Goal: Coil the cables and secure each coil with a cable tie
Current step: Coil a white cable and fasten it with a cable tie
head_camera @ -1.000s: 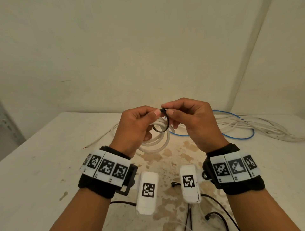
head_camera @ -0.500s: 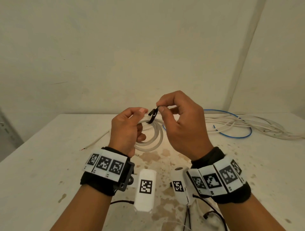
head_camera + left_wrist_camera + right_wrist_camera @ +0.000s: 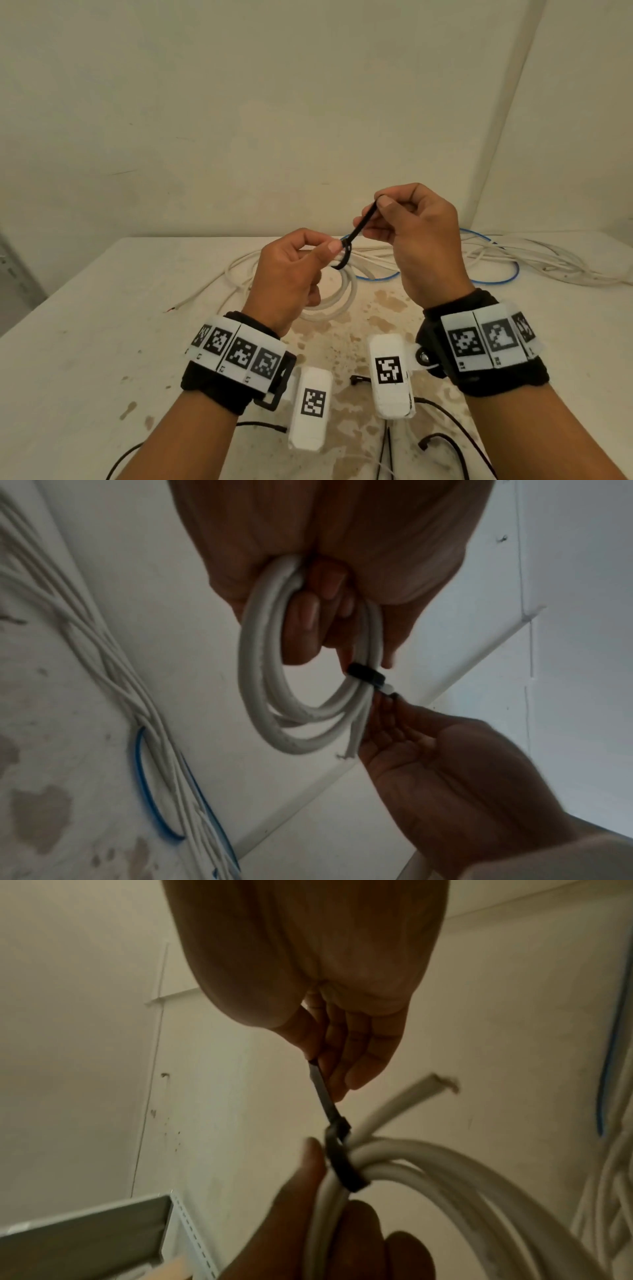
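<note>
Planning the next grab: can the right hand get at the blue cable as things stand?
Probably not yet: the right hand is pinching the black cable tie round the white coil. The blue cable lies uncovered on the table beyond it.

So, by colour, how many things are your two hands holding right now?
White cable coil: 1, gripped by the left hand
Black cable tie: 1, looped round the coil, tail pinched by the right hand
Total: 2
</note>
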